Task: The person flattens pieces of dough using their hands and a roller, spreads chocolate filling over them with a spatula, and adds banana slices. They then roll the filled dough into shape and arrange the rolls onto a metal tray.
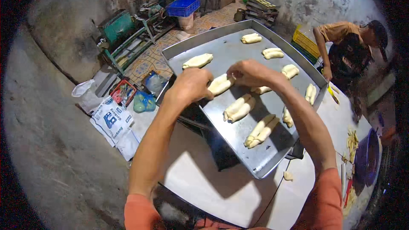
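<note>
A large metal baking tray (221, 121) holds several pale, rolled dough pieces, many lying as joined pairs. My left hand (192, 86) has its curled fingers at the left end of one dough roll (221, 84). At that roll's other end, my right hand (252, 73) closes its fingertips in a pinch. Nearer to me lie two paired rolls, one (239, 108) in the middle and another (262, 131) closer to the front corner. Beyond my left hand sits a further dough piece (197, 61). My right forearm partly covers the rolls on the right side.
A light tabletop (194, 174) lies under the tray, with a small dough scrap (288, 176) on it. On the right are a co-worker (351, 51), a yellow crate (306, 44) and a purple basin (367, 157). Printed bags (113, 123) and a green machine (118, 30) stand left.
</note>
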Tool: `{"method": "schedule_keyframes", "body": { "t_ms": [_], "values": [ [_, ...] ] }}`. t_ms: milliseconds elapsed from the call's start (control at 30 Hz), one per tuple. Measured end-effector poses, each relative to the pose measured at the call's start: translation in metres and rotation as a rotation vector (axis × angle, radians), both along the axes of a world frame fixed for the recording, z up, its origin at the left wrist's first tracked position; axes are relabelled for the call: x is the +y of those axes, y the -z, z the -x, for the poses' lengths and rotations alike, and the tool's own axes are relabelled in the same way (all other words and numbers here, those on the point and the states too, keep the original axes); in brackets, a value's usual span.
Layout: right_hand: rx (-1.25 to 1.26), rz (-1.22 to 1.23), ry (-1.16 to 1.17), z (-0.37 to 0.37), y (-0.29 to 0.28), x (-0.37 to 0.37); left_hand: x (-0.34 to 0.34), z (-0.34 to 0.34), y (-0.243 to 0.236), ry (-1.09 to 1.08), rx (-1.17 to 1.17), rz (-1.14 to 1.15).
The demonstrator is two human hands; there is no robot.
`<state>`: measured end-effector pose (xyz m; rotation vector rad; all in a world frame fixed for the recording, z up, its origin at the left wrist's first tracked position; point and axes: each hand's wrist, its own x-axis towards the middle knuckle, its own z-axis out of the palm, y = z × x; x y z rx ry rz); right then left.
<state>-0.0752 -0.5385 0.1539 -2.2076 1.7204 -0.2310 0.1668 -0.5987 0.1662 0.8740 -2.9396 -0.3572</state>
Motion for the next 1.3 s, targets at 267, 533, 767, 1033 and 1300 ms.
{"method": "schedule_keyframes", "body": {
  "t_ms": [267, 533, 767, 1033, 1300],
  "values": [
    [0.024, 0.103, -0.044, -0.013, 0.003, 0.011, -0.002, 0.000, 0.016, 0.038, 0.096, 0.045],
    [0.012, 0.624, 0.045, 0.002, -0.031, 0.102, 0.024, -0.068, -0.011, -0.130, 0.484, 0.192],
    [-0.210, 0.604, 0.324, -0.020, 0.022, 0.352, 0.126, -0.190, 0.028, -0.459, 0.738, -0.031],
    [-0.006, 0.039, -0.023, -0.146, 0.195, 0.487, 0.305, -0.190, 0.124, -0.767, 0.685, -0.330],
    [0.115, -0.025, 0.766, -0.060, 0.189, 0.625, 0.415, -0.195, 0.126, -0.774, 0.489, -0.326]
  ]
}}
